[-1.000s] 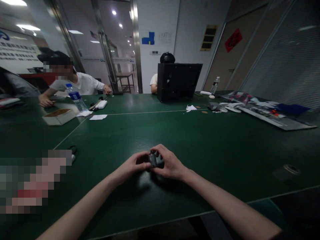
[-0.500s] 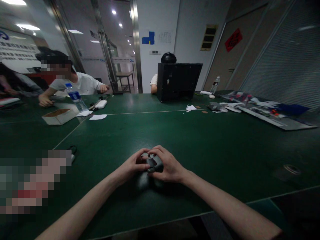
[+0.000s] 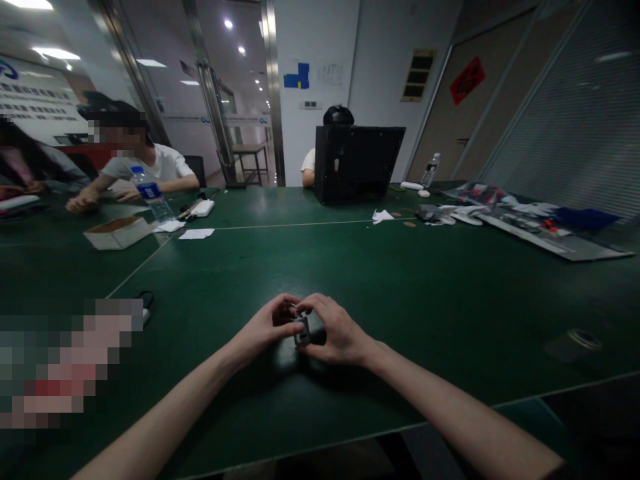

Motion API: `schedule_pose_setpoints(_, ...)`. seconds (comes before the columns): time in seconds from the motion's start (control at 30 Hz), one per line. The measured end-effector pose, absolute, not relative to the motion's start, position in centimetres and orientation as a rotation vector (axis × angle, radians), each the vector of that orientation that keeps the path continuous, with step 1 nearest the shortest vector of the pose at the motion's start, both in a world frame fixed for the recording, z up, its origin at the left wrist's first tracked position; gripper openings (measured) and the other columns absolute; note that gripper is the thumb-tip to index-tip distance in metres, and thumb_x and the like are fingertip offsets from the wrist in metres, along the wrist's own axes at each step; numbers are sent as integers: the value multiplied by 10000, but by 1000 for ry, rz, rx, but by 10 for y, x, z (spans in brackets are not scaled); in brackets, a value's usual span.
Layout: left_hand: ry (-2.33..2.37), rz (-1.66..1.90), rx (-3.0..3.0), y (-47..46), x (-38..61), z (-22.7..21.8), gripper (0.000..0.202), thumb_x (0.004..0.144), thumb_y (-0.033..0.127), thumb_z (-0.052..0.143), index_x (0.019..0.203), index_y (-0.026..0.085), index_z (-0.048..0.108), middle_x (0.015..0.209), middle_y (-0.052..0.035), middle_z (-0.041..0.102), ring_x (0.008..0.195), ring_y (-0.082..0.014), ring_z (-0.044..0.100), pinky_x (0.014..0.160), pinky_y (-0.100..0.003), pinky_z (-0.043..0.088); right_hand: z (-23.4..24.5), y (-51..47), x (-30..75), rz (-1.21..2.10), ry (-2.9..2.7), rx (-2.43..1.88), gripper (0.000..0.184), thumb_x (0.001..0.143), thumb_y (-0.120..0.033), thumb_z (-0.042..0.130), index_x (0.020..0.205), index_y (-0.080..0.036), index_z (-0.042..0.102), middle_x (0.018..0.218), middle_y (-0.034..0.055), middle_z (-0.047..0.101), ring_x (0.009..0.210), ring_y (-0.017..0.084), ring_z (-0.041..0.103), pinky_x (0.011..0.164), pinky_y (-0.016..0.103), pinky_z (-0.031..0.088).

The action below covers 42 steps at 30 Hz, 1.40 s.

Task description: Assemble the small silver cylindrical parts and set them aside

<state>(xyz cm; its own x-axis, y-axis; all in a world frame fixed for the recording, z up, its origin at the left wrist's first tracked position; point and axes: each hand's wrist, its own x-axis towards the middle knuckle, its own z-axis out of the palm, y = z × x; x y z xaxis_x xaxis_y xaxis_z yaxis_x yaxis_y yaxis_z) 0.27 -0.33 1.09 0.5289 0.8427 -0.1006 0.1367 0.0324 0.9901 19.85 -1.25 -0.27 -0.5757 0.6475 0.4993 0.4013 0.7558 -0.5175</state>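
Note:
A small dark grey object (image 3: 315,329) with a squared, lighter end sits between my two hands, just above or on the green tabletop. Its kind is too small and dark to make out. My right hand (image 3: 341,332) curls around its right side, thumb below and fingers over the top. From the left, my left hand (image 3: 270,325) presses its thumb on the squared end, while its other fingers bend behind and are partly hidden. The fingertips of both hands nearly meet at the top of the object.
A round dark tin-like thing (image 3: 575,345) stands at right. Beyond are a white open box (image 3: 120,237), a water bottle (image 3: 151,193), a black cabinet-like box (image 3: 360,163) and a cluttered board (image 3: 565,243). A co-worker (image 3: 167,167) sits far left; another person is behind the black box.
The grey object has turned slightly between my fingers, and my left thumb has shifted a little to the right onto its end. The far-left co-worker has lowered a raised hand to the table.

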Motion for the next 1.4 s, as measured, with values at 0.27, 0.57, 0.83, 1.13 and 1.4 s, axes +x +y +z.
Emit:
schedule_pose_setpoints(0.27, 781, 681, 1374, -4, -2, 10, 471, 750, 306, 694, 1146, 199, 464, 1083, -74, 618, 1016, -222, 564, 899, -369, 397, -1, -13, 200, 490, -2249, -808, 497, 678, -246, 702, 1108, -189, 459, 1075, 77, 561, 971, 214, 528, 850, 361, 408)
schedule_pose_setpoints(0.57, 871, 690, 1480, -3, 3, 10, 438, 737, 324, 709, 1088, 186, 486, 1081, -69, 583, 1051, -227, 543, 932, -377, 403, -1, -12, 199, 457, -2256, -794, 469, 688, -238, 684, 1100, -182, 466, 1070, 81, 575, 979, 216, 537, 847, 353, 408)
schedule_pose_setpoints(0.83, 919, 690, 1500, -1, 2, 10, 433, 737, 310, 711, 1076, 187, 472, 925, -20, 589, 915, -187, 570, 843, -347, 441, -2, -13, 200, 442, -2275, -833, 477, 692, -240, 694, 1108, -175, 468, 1069, 82, 583, 958, 214, 542, 841, 358, 404)
schedule_pose_setpoints(1.13, 904, 742, 1491, -1, 1, 10, 432, 747, 254, 697, 1105, 201, 461, 1064, -60, 594, 1041, -224, 560, 924, -390, 428, -4, -10, 201, 556, -2271, -857, 583, 675, -217, 738, 1172, -216, 433, 1139, 75, 511, 1025, 213, 516, 874, 375, 437)
schedule_pose_setpoints(1.4, 887, 793, 1639, 1, 1, 7, 399, 743, 199, 677, 1087, 192, 474, 1042, -60, 584, 1003, -214, 558, 916, -377, 432, 3, -13, 202, 602, -2248, -773, 501, 725, -182, 678, 1168, -214, 446, 1150, 80, 499, 1043, 203, 511, 904, 356, 436)
